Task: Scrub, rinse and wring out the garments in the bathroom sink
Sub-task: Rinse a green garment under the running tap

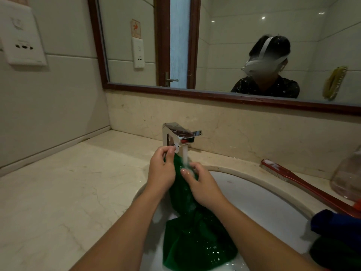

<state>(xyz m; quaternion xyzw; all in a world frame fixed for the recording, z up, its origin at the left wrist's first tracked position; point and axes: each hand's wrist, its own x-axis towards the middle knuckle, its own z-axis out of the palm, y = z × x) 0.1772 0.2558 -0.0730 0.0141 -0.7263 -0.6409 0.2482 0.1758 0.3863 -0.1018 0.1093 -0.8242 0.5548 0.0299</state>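
Green garment (195, 241) in sink (254, 192), left hand (162, 171) and right hand (203, 184) gripping it under faucet (175, 133), red brush (297, 180) nearby

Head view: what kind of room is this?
A bathroom: a running tap over a white sink set in a marble counter, and a wide framed mirror on the tiled wall.

Wood-framed mirror (224, 55) above marble counter (58, 192), wall socket (20, 34) top L, clear bottle (348, 177) R.
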